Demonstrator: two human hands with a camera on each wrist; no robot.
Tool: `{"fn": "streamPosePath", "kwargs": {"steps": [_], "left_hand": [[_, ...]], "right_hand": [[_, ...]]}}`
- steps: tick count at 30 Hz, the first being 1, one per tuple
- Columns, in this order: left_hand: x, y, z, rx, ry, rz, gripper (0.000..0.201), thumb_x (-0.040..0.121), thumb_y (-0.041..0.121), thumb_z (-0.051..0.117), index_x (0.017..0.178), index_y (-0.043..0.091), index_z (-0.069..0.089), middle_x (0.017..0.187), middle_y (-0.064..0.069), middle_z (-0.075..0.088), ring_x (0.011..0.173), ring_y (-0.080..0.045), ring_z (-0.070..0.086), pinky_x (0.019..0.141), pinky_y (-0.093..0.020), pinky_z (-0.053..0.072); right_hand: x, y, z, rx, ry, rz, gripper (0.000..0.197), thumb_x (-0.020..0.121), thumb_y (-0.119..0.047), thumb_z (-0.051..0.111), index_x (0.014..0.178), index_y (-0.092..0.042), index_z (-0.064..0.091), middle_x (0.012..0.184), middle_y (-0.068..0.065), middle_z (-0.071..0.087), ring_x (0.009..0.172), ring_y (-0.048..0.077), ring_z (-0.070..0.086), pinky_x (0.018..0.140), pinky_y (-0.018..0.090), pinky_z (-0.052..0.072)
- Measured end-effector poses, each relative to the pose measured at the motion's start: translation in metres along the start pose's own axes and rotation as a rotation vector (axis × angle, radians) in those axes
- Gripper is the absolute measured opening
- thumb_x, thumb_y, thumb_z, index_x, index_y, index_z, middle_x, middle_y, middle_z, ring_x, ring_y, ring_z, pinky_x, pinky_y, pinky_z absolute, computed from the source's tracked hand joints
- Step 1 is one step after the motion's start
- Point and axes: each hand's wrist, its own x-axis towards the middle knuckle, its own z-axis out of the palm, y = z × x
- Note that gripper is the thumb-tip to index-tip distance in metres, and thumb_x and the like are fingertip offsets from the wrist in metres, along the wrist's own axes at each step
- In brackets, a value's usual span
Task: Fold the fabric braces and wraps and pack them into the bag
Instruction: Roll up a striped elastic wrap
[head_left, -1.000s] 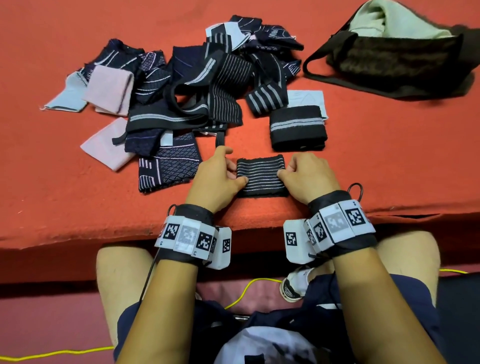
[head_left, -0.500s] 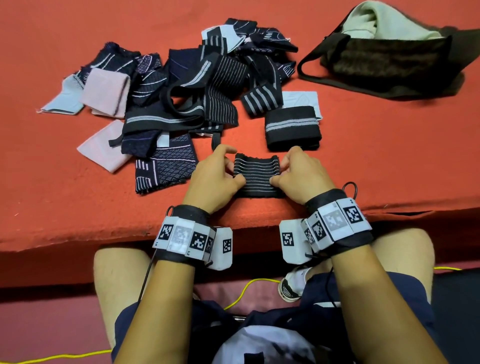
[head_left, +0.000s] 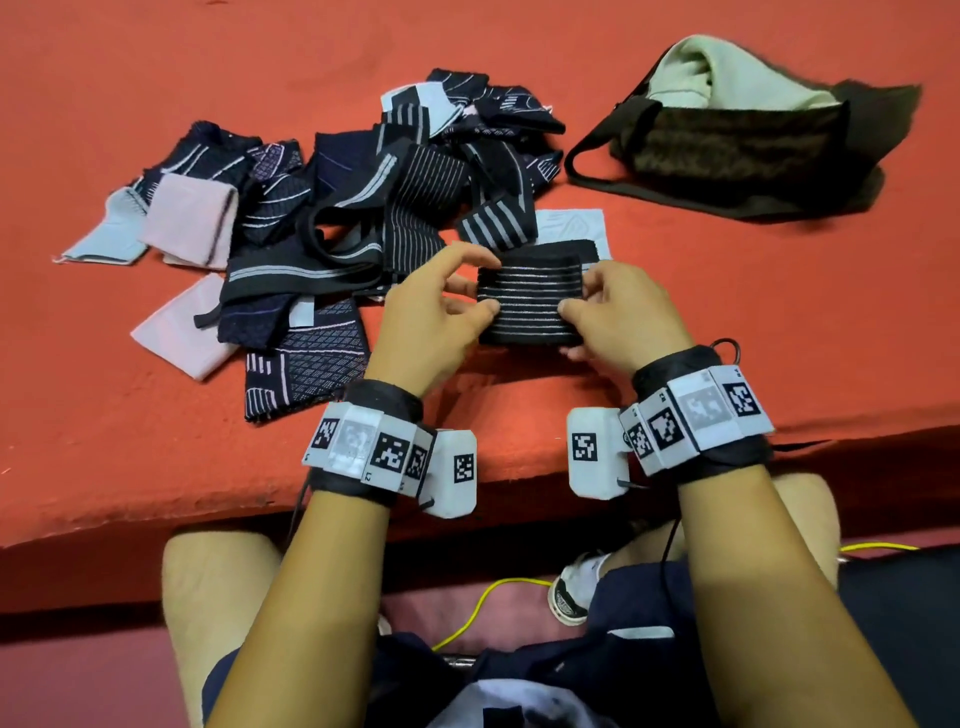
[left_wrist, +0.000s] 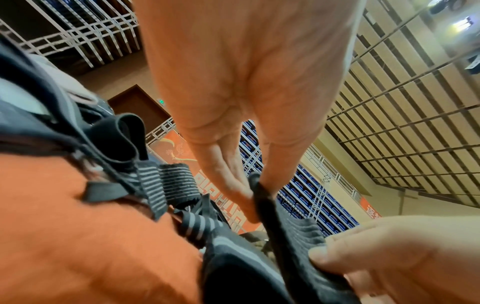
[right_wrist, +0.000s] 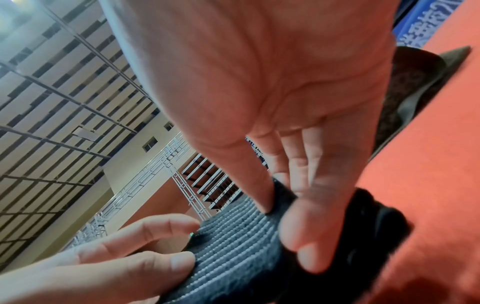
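In the middle of the frame, the left hand (head_left: 431, 312) and the right hand (head_left: 621, 312) pinch the two ends of a black striped wrap (head_left: 527, 301), held just above the red desk (head_left: 753, 312). The dark bag (head_left: 737, 150) lies at the upper right.

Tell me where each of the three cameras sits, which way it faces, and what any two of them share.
Head: on the head, facing forward and down at the red table; both forearms, left hand, right hand and knees show.
Left wrist: under the left hand, looking along the palm to fingertips pinching the striped wrap.
Right wrist: under the right hand, looking along the palm to the wrap.
Shared: all three show the striped wrap and both hands.
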Motion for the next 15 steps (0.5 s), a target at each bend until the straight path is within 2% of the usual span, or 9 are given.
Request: {"fn": "streamPosePath", "kwargs": {"steps": [2,5,7,9,11,15], "left_hand": [[0.014,0.0,0.008,0.045,-0.006,-0.016,0.02,0.084,0.01,0.073,0.098,0.024,0.071,0.093,-0.004,0.068,0.066,-0.003,0.061,0.073,-0.021,0.055],[0.029,-0.006,0.018,0.049,-0.045,-0.079,0.014,0.082,0.016,0.074,0.092,0.027,0.073,0.092,-0.001,0.067,0.073,-0.012,0.066,0.082,-0.037,0.059],[0.035,-0.009,0.025,0.044,-0.064,-0.109,0.017,0.083,0.013,0.073,0.095,0.026,0.073,0.097,-0.002,0.068,0.081,-0.017,0.069,0.086,-0.041,0.059],[0.04,-0.013,0.032,0.042,-0.059,-0.122,0.018,0.085,0.013,0.072,0.097,0.027,0.072,0.103,-0.005,0.07,0.087,-0.019,0.071,0.087,-0.041,0.058],[0.044,-0.014,0.039,0.038,-0.047,-0.135,0.018,0.084,0.017,0.07,0.097,0.03,0.073,0.102,-0.005,0.071,0.087,-0.017,0.072,0.087,-0.041,0.058],[0.056,-0.02,0.046,0.015,-0.07,-0.2,0.025,0.076,0.033,0.065,0.1,0.032,0.074,0.085,-0.004,0.074,0.077,-0.019,0.071,0.083,-0.05,0.059]], "right_hand": [[0.011,0.0,-0.006,0.001,0.037,0.007,0.012,0.093,-0.013,0.061,0.085,-0.015,0.053,0.09,0.007,0.072,0.052,0.016,0.071,0.046,0.026,0.051],[0.023,0.005,-0.012,0.048,0.101,0.023,0.016,0.092,-0.012,0.064,0.093,-0.018,0.049,0.096,0.007,0.068,0.055,0.016,0.071,0.046,0.023,0.05],[0.03,0.01,-0.011,0.028,0.125,0.034,0.017,0.089,-0.008,0.062,0.098,-0.017,0.051,0.093,0.008,0.068,0.064,0.02,0.072,0.061,0.032,0.059],[0.038,0.016,-0.009,-0.038,0.135,0.025,0.017,0.086,-0.009,0.06,0.095,-0.021,0.053,0.089,0.007,0.07,0.074,0.024,0.072,0.075,0.04,0.059],[0.044,0.018,-0.008,-0.028,0.146,0.021,0.02,0.083,-0.009,0.058,0.092,-0.025,0.054,0.088,0.006,0.07,0.079,0.026,0.071,0.079,0.042,0.058],[0.053,0.022,-0.004,-0.024,0.181,-0.022,0.027,0.078,-0.005,0.058,0.084,-0.031,0.052,0.085,0.007,0.067,0.082,0.031,0.069,0.079,0.046,0.057]]}}
